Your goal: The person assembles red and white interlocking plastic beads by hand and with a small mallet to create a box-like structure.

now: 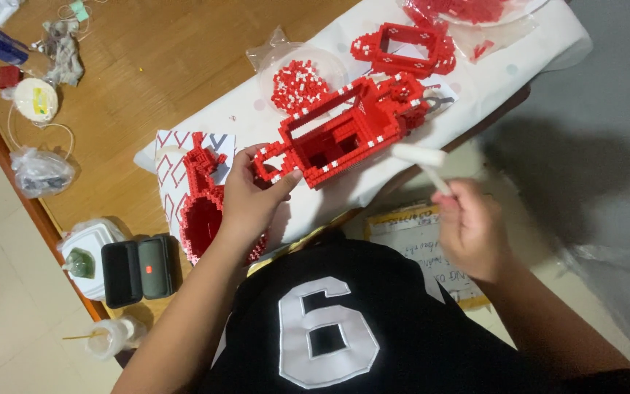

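Note:
A large red-and-white brick model [344, 131], a hollow box-like frame, lies on a white cloth [475, 87]. My left hand [253, 197] grips its near left corner with thumb and fingers. My right hand [472, 226] is off the table edge to the right, holding a small white hammer-like tool [424, 162] with its head pointing up-left, a short way from the model's right end. The tool is blurred.
A red brick heart-shaped piece [202, 201] sits left of my left hand on patterned paper. A square red frame [406, 47], a clear dish of loose bricks [299, 84] and bags lie farther back. A black case [140, 268], jars and clutter line the wooden table's left edge.

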